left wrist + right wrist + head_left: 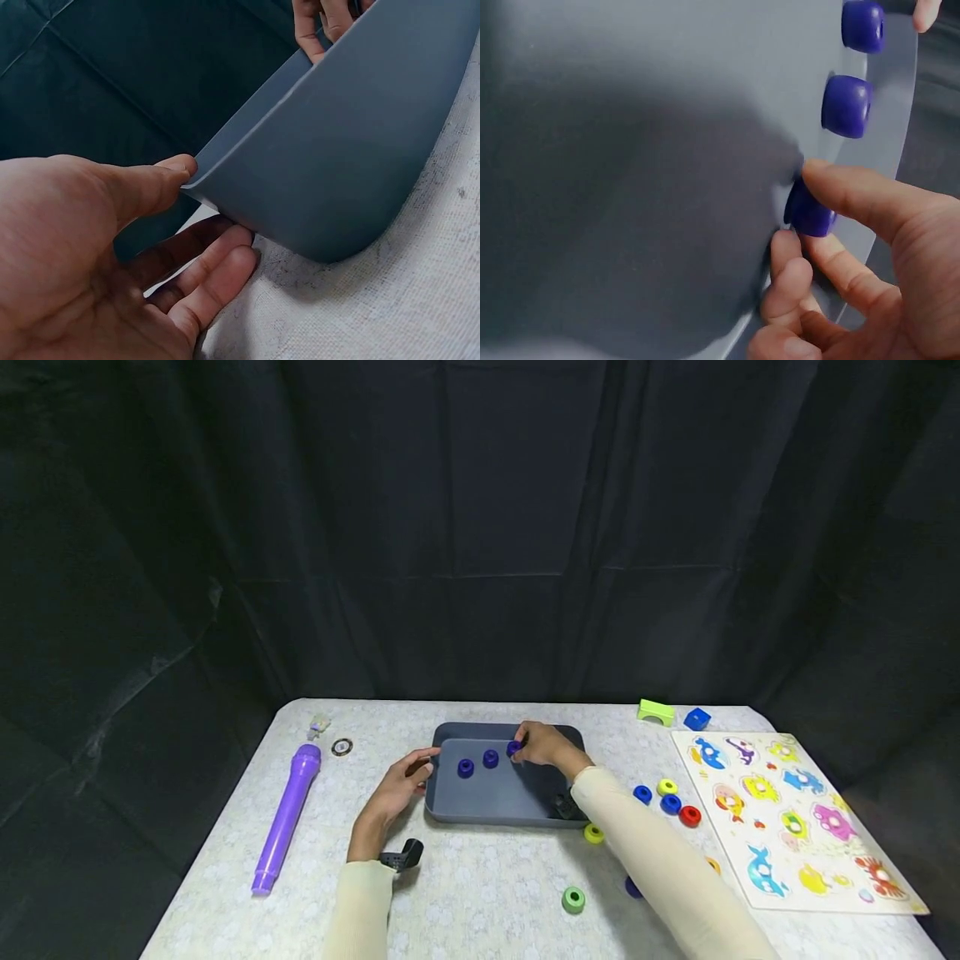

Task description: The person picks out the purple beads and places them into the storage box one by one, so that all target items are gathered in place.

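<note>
Both hands: mine, at the grey tray (pixel 480 806) in the middle of the head view.
Right hand (pixel 546 745): fingers curled, pinching a dark blue ring (pixel 513 747) at the tray's far wall.
Left hand (pixel 395 789): fingers relaxed, thumb on the tray's left rim (gripping nothing).
Other blue rings: two (pixel 491 758) (pixel 466 767) in a row just left of the pinched one.
Lower right: loose coloured rings (pixel 667 787), animal puzzle board (pixel 787 817).
Left: purple toy microphone (pixel 287 817).
</note>
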`<move>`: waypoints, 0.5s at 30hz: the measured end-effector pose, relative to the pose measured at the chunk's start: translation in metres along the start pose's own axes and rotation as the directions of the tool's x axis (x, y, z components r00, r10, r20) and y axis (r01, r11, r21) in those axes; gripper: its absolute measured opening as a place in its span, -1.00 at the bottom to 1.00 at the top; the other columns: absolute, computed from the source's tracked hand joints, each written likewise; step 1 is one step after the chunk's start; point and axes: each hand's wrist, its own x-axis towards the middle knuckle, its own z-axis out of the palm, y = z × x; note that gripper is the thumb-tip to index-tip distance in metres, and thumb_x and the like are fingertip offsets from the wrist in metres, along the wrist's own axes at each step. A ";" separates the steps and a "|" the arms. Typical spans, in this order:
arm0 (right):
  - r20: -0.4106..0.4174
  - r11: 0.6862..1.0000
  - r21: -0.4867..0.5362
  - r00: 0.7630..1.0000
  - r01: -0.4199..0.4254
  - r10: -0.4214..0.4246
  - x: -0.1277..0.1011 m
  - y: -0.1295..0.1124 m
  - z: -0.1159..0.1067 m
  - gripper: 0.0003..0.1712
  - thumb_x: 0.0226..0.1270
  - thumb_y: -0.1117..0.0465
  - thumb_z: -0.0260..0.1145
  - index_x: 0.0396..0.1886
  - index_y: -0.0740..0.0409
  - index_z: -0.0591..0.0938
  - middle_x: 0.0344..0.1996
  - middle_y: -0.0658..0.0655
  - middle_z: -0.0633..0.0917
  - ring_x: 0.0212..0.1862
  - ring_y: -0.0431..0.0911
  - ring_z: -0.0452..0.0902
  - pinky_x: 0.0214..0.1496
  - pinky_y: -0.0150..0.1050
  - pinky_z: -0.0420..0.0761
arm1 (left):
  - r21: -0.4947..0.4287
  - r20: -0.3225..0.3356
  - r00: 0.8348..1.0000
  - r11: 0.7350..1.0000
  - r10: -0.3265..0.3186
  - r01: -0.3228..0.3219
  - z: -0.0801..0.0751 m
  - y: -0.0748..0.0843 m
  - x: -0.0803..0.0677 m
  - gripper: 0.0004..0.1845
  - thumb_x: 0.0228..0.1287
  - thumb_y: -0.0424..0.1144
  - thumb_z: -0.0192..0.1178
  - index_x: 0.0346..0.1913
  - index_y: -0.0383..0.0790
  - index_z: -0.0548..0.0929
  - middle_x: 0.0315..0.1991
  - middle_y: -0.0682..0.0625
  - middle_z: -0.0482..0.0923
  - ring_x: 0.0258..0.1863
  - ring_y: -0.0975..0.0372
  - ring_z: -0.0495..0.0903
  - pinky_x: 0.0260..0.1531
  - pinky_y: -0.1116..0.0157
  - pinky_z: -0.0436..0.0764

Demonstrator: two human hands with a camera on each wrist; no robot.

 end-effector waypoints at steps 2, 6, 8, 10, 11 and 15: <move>0.008 1.000 -0.010 1.000 -0.012 0.012 -0.004 0.003 -0.002 -0.64 0.21 0.16 0.54 -0.09 0.16 0.61 -0.25 0.12 0.76 -0.15 -0.04 0.59 0.07 -0.08 0.58 | 0.004 0.016 1.000 1.000 0.002 -0.003 0.003 -0.001 -0.001 -0.57 0.61 -0.29 0.02 0.44 -0.20 0.47 0.37 -0.29 0.45 0.22 -0.05 0.50 -0.07 0.23 0.58; -0.001 0.998 0.069 1.000 0.008 -0.008 -0.014 0.009 -0.017 -0.62 0.25 0.12 0.51 -0.03 0.18 0.62 -0.07 0.20 0.73 -0.03 0.02 0.60 0.11 -0.06 0.58 | 0.013 0.012 1.000 1.000 -0.017 0.017 0.005 -0.002 -0.002 -0.57 0.62 -0.27 0.02 0.45 -0.17 0.48 0.36 -0.27 0.47 0.23 -0.04 0.50 -0.07 0.25 0.57; -0.026 0.987 0.155 0.999 0.034 -0.030 -0.024 0.014 -0.032 -0.60 0.31 0.12 0.46 0.03 0.23 0.61 -0.06 0.22 0.71 -0.02 0.05 0.61 0.07 -0.06 0.59 | 0.019 0.011 1.000 1.000 -0.020 0.020 0.004 -0.001 -0.003 -0.57 0.62 -0.26 0.02 0.45 -0.17 0.47 0.37 -0.26 0.46 0.23 -0.04 0.49 -0.07 0.25 0.57; -0.044 0.963 0.265 0.998 0.051 -0.041 -0.039 0.021 -0.049 -0.57 0.38 0.12 0.41 0.12 0.26 0.59 -0.05 0.25 0.70 0.01 0.12 0.61 0.07 -0.06 0.58 | 0.015 0.004 1.000 1.000 -0.026 0.026 0.003 0.000 -0.003 -0.57 0.62 -0.26 0.02 0.45 -0.15 0.48 0.38 -0.25 0.46 0.24 -0.03 0.48 -0.07 0.27 0.56; -0.056 0.950 0.307 0.997 0.058 -0.043 -0.047 0.026 -0.058 -0.55 0.41 0.12 0.39 0.17 0.27 0.57 -0.05 0.25 0.69 0.03 0.16 0.60 0.09 -0.04 0.57 | 0.013 0.002 1.000 1.000 -0.026 0.026 0.002 0.001 -0.003 -0.57 0.62 -0.26 0.01 0.45 -0.15 0.48 0.38 -0.25 0.46 0.25 -0.03 0.47 -0.07 0.28 0.56; -0.080 0.924 0.381 0.997 0.040 -0.010 -0.094 0.055 -0.082 -0.46 0.48 0.03 0.33 0.30 0.22 0.53 0.02 0.24 0.66 0.08 0.19 0.57 0.15 -0.05 0.55 | 0.005 -0.001 1.000 1.000 -0.029 0.029 0.004 0.004 -0.003 -0.57 0.62 -0.26 0.02 0.45 -0.13 0.48 0.39 -0.23 0.46 0.24 -0.02 0.48 -0.09 0.31 0.54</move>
